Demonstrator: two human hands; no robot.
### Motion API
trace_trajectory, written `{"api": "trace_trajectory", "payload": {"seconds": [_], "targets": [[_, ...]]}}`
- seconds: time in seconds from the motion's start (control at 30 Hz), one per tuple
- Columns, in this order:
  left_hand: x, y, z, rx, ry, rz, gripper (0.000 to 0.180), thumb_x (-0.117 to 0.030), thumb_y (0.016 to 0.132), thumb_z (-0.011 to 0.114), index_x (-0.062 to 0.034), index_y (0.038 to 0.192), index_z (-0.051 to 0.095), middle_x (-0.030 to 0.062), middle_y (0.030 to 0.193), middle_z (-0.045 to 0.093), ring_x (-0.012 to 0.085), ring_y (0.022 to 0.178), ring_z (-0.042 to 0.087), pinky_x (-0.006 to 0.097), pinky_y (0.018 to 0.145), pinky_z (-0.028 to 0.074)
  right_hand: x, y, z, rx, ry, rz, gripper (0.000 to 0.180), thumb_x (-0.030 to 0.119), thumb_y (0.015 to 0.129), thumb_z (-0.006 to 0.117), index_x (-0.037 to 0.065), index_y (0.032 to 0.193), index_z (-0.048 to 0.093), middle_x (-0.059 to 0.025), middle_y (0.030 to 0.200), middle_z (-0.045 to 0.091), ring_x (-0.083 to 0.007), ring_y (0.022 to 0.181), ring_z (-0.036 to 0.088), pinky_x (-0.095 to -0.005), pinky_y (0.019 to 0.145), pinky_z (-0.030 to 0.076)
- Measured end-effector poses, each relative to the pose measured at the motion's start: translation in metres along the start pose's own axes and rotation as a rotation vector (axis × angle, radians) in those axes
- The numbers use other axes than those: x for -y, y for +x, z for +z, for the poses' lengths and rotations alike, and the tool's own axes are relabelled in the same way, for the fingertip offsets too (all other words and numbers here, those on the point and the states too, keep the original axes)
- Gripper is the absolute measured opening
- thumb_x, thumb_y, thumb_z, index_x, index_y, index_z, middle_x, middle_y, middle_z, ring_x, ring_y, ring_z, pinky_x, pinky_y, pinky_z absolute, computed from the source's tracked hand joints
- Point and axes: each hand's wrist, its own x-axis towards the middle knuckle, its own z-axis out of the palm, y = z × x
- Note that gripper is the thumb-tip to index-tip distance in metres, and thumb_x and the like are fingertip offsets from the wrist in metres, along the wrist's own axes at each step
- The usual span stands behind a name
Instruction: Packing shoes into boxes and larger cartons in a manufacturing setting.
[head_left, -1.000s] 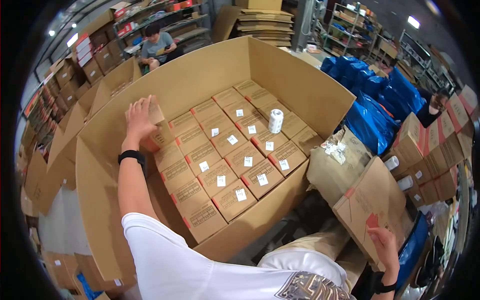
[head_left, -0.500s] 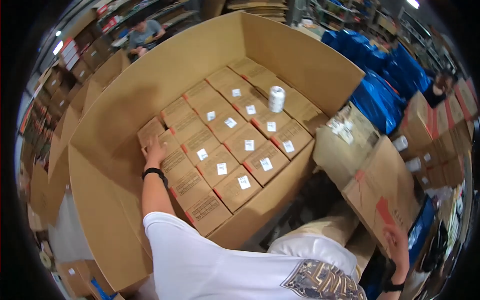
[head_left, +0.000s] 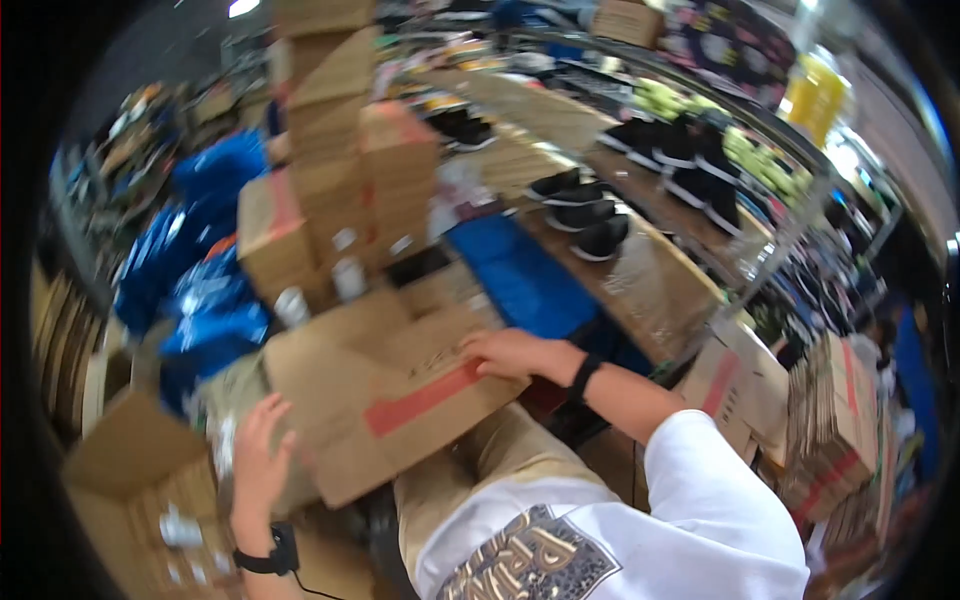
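Note:
The picture is blurred by motion. A brown cardboard box with a red stripe lies over my lap, its flaps loose. My right hand is on its upper right flap with the fingers curled on the edge; a black band is on that wrist. My left hand presses against the box's left edge with fingers spread, and a black watch sits on its wrist. My white printed shirt fills the lower middle.
A tall stack of cardboard boxes stands behind, with blue bags to its left. A shelf with black shoes runs along the right. Flattened cartons lean at far right. A small open box sits lower left.
The view has swung right, away from the big open carton of small boxes. My left hand has left those boxes and now meets the red-striped box, where my right hand stays.

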Motion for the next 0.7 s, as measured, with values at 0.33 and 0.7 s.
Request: {"api": "trace_trajectory", "payload": {"seconds": [0.33, 0.7], "targets": [[0.021, 0.073, 0.130, 0.342, 0.372, -0.090, 0.070, -0.042, 0.091, 0.053, -0.0131, 0.152, 0.031, 0.0157, 0.159, 0.023, 0.0369, 0.147, 0.018, 0.058, 0.117, 0.010, -0.066, -0.020, 0.018, 0.095, 0.059, -0.093, 0.105, 0.037, 0.069, 0.084, 0.007, 0.152, 0.027, -0.0155, 0.160, 0.019, -0.0345, 0.145, 0.026, -0.0439, 0.116, 0.028], [0.044, 0.086, 0.136, 0.509, 0.384, -0.061, 0.079, -0.057, 0.095, 0.046, -0.0215, 0.157, 0.013, 0.0115, 0.163, 0.010, 0.0363, 0.149, 0.009, 0.063, 0.114, 0.011, -0.088, -0.012, 0.023, 0.164, -0.102, -0.226, 0.136, 0.038, 0.049, 0.092, 0.008, 0.155, 0.013, -0.0151, 0.162, 0.010, -0.0337, 0.147, 0.019, -0.0514, 0.116, 0.028]]}}
